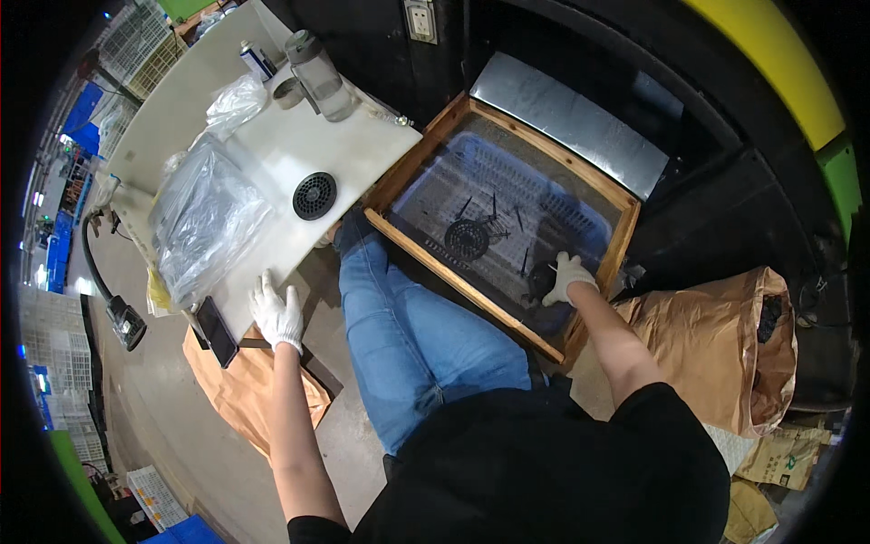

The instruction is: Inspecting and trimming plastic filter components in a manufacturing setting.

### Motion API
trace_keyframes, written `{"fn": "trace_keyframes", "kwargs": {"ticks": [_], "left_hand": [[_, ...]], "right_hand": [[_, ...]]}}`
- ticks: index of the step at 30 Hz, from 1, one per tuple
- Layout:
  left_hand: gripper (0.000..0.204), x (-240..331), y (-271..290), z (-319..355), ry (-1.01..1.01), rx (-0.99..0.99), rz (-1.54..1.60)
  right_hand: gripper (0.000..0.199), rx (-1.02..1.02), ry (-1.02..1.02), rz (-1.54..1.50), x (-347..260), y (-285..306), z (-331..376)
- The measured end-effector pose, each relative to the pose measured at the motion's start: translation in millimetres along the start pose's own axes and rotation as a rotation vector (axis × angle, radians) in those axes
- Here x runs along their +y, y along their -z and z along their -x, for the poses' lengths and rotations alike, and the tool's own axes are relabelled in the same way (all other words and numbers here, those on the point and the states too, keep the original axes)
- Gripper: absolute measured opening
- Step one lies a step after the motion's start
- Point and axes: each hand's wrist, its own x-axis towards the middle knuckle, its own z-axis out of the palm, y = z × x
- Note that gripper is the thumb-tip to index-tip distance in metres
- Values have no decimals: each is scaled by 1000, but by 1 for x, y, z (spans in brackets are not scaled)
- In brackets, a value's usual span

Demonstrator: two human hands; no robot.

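My left hand [275,311], in a white glove, rests at the near edge of the white table [372,136] with its fingers apart and nothing in them. Inside the wooden-framed box, my right hand [569,277], also gloved, has its fingers closed at the edge of a dark round part [542,281]; the fingers partly cover it. Left of that lies a black round grille [467,239] among thin black pieces [495,207], over a pale blue plastic crate [544,198]. A similar black grille disc [314,196] lies flat on the table.
A wooden frame [462,283] borders the box. On the table are clear plastic bags [210,213], a water bottle [319,74], a tape roll [288,92], a spray can [257,60] and a phone [216,332]. A brown sack [702,340] stands at right, brown paper [237,390] below the table.
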Motion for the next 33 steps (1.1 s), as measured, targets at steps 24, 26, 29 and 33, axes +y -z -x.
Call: {"fn": "trace_keyframes", "kwargs": {"ticks": [24,26,29,33], "left_hand": [[32,162,78,118,-32,-474,1343],[28,158,86,121,-60,-479,1467],[26,161,95,125,173,-639,1607],[28,178,97,128,351,-198,1727]], "right_hand": [[46,55,892,-606,-156,22,165],[51,39,1029,-580,-157,18,172],[38,-313,971,-861,-166,1,182],[28,-504,672,-1641,-181,-7,187]]}}
